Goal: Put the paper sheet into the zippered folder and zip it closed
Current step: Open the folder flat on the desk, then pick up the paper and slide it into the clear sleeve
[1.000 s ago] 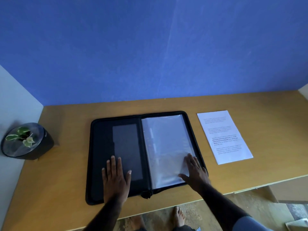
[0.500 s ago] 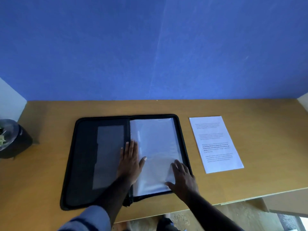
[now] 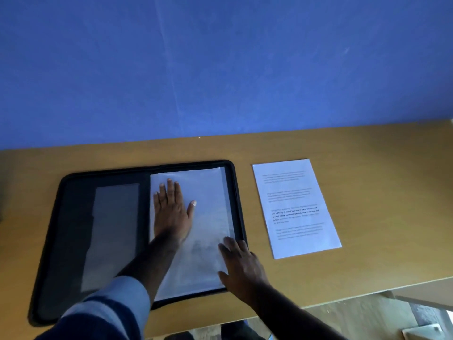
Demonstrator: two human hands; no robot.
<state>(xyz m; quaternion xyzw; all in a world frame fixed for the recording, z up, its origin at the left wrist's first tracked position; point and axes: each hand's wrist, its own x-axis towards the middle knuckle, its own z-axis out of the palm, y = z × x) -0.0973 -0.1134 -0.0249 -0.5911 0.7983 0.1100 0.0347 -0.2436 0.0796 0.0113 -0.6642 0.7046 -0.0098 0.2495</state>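
A black zippered folder [image 3: 73, 217] lies spread open on the wooden desk, with a grey pocket on its left half and clear plastic sleeves [image 3: 210, 207] on its right half. My left hand [image 3: 171, 212] lies flat on the upper left of the sleeves, fingers straight. My right hand [image 3: 241, 263] rests with straight fingers on the sleeves' lower right corner, by the folder's right rim. The printed paper sheet [image 3: 294, 207] lies flat on the desk just right of the folder, touched by neither hand.
The wooden desk [image 3: 382, 192] runs up to a blue wall [image 3: 220, 65] at the back. Its front edge crosses the lower right, with floor beyond it. Bare desk surface lies right of the sheet.
My left hand has slid from the folder's left half across the spine and up onto the plastic sleeves. My right hand has stayed at the lower right corner. The view has shifted right.
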